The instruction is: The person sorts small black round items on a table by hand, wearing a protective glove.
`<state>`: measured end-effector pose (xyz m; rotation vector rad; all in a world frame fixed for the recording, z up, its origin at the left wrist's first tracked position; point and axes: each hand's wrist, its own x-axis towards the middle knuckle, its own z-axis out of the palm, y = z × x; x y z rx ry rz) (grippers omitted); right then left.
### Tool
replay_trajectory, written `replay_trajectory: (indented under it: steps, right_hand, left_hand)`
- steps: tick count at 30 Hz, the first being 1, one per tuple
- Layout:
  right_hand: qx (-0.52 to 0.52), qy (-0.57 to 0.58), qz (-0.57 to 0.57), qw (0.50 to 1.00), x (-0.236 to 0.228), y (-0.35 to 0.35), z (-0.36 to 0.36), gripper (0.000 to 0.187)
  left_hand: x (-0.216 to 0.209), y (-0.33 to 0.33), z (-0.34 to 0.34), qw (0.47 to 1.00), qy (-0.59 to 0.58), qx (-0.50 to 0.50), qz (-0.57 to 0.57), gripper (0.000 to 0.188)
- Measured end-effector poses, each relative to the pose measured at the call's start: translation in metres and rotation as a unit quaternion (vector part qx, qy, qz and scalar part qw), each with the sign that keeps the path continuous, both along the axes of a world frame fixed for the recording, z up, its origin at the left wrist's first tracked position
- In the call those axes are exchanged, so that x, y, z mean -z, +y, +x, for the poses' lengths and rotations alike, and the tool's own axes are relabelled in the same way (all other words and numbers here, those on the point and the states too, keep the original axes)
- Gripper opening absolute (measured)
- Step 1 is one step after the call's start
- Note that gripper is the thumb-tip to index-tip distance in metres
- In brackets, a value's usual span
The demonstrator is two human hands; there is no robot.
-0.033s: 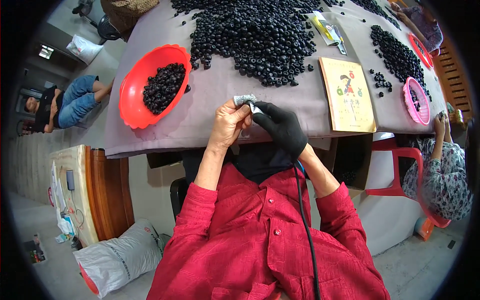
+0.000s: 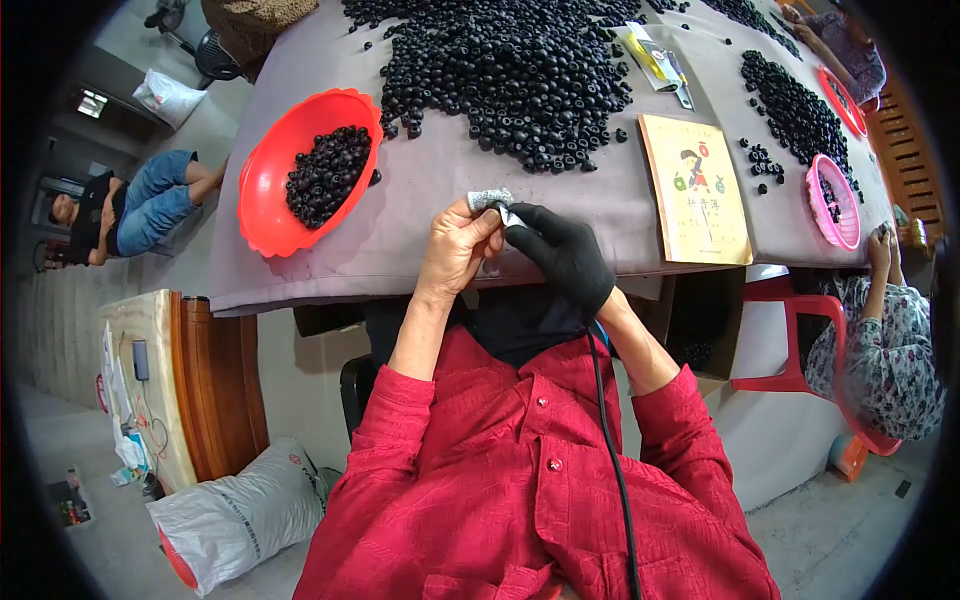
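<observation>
At the table's near edge, my hands meet with their fingertips together. My bare left hand (image 2: pixel 462 245) is closed in a pinch, and a grey-white speckled wrap (image 2: pixel 489 198) shows at its index finger. My right hand (image 2: pixel 562 252), in a black glove, is closed against the left fingertips. A small white piece (image 2: pixel 513 218) shows at the right fingertips; its kind is unclear. Whatever lies between the fingers is too small and covered to name. Beyond my hands spreads a big heap of small round black beads (image 2: pixel 510 80), many with a hole.
A red scalloped bowl (image 2: pixel 262 215) with black beads stands left on the cloth-covered table (image 2: pixel 420 180). To the right lie a yellow booklet (image 2: pixel 700 225) and a yellow-and-white packet (image 2: pixel 655 62). A pink basket (image 2: pixel 848 205) stands farther right, near other people. A black cord (image 2: pixel 612 440) hangs down my front.
</observation>
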<state>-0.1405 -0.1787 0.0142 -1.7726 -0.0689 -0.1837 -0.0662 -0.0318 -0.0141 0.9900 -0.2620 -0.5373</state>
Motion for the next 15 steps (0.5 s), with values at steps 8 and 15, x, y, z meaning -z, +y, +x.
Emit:
replay_trajectory:
  steps: [8,15]
  right_hand:
    - [0.003,0.005,-0.025,1.000,0.0061,0.0000,0.0023,0.034]
    - [0.003,0.019,-0.019,1.000,0.0024,0.0005,0.0019,0.035]
  left_hand:
    - [0.0000,0.0003,-0.0001,1.000,-0.011,0.007,0.013,0.012]
    - [-0.0011,0.0013,-0.0007,1.000,-0.011,0.011,0.010,0.011]
